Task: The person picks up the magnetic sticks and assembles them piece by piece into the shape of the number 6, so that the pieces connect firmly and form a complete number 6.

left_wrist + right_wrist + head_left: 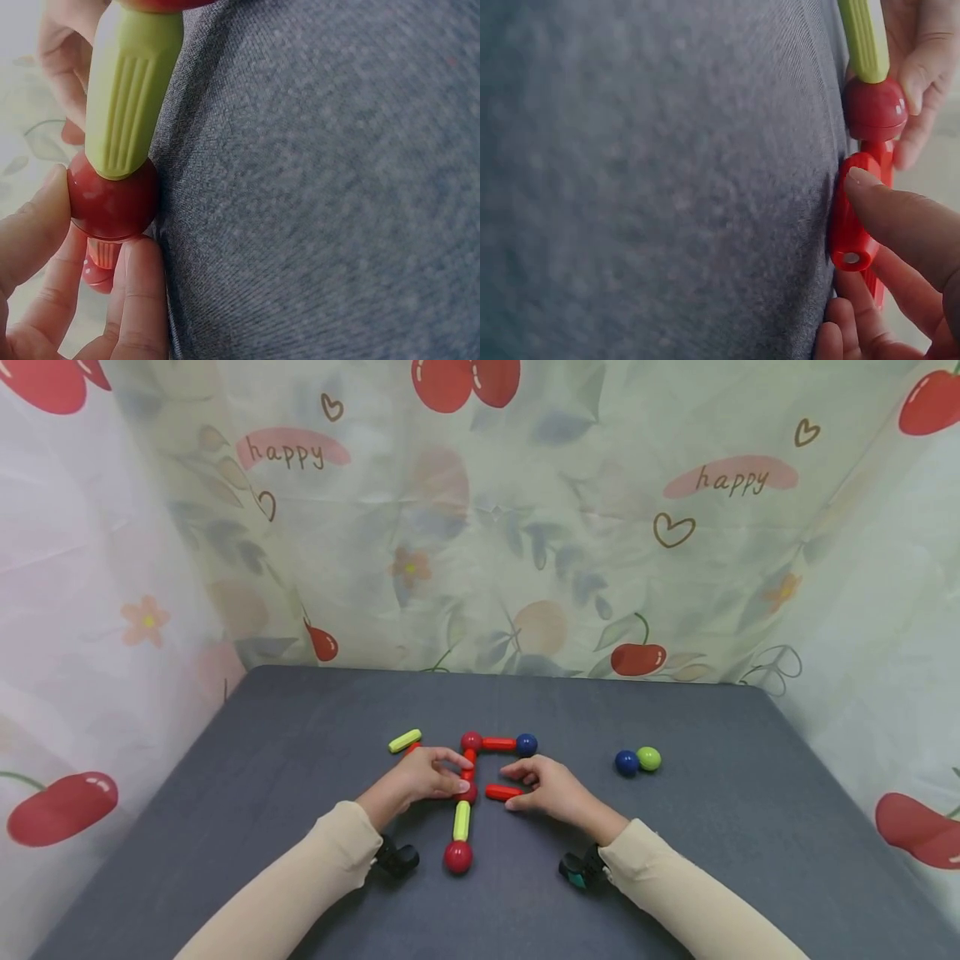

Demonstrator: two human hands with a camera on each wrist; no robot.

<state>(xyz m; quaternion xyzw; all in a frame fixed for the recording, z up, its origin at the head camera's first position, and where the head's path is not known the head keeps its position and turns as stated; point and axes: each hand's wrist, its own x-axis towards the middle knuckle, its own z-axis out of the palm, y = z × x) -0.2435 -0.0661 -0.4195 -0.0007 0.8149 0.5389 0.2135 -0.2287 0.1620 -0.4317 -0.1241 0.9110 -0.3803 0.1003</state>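
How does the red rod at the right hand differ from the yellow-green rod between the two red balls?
The yellow-green rod links two red balls; the red rod is pinched by the right hand, apart from them. In the head view, the red rod lies crosswise, while the yellow-green rod runs near to far. Both are short, straight rods.

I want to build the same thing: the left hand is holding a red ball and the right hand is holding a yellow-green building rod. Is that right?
Not quite: the right hand holds a red building rod, as the right wrist view shows. The left hand does hold a red ball.
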